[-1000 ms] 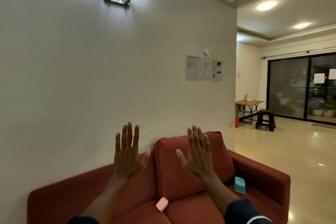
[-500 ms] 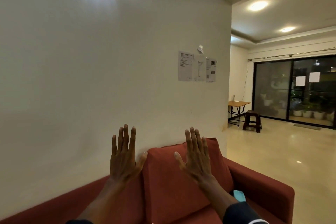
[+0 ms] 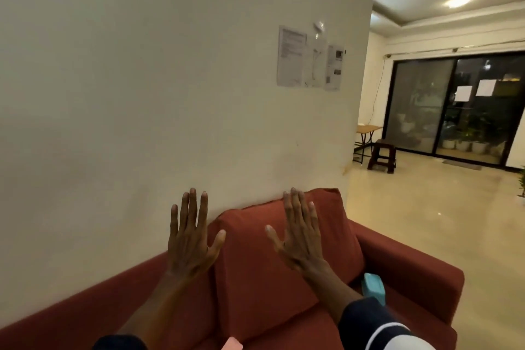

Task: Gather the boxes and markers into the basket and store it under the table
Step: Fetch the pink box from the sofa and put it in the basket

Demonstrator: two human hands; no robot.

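Observation:
My left hand (image 3: 191, 239) and my right hand (image 3: 299, 233) are raised side by side in front of me, backs toward the camera, fingers straight and spread, holding nothing. A light blue box (image 3: 374, 289) lies on the seat of the red sofa (image 3: 412, 284), beside its right armrest and partly behind my right forearm. A corner of a pink box (image 3: 233, 344) shows at the bottom edge, on the seat between my forearms. No basket and no markers are in view.
The sofa stands against a cream wall (image 3: 142, 94) with papers (image 3: 309, 61) taped to it. To the right lies open tiled floor (image 3: 426, 213). Far back stand a small wooden table (image 3: 366, 131), a dark stool (image 3: 382, 155) and glass sliding doors (image 3: 460, 105).
The view has swung left and tilted; the wall lamp has left the frame. The pink box vanished, then its corner came back at the bottom edge. Both hands stay raised and spread.

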